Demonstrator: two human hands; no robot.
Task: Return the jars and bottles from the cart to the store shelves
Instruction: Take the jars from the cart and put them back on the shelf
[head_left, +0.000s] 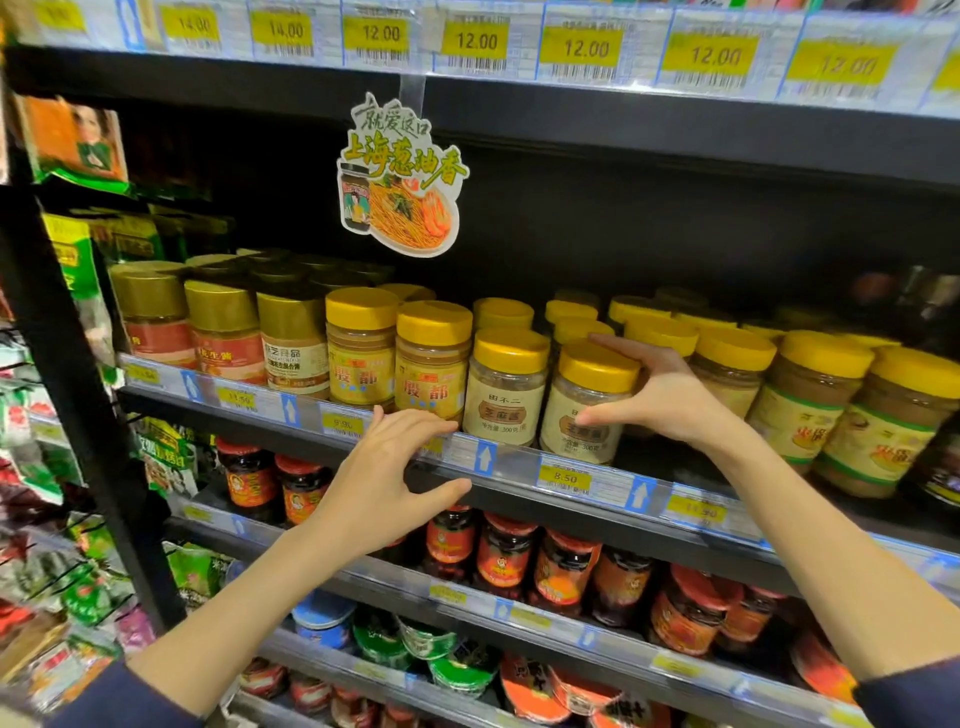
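A row of yellow-lidded sauce jars stands on the middle shelf (519, 470). My right hand (670, 395) is spread wide against the right side of one pale sesame-paste jar (584, 415). Its thumb lies on the label and its fingers reach behind the lid. The jar stands upright on the shelf beside a matching jar (506, 389). My left hand (384, 478) hovers in front of the shelf's price rail below two yellow-labelled jars (431, 364), fingers apart, holding nothing. The cart is not in view.
Gold-lidded jars (223, 327) fill the shelf's left end and green-labelled jars (810, 400) its right. Red chilli-sauce jars (504, 551) line the shelf below, bowl noodles (457, 665) lower still. A noodle advert tag (400, 176) hangs from the upper shelf. Hanging packets (62, 467) are at left.
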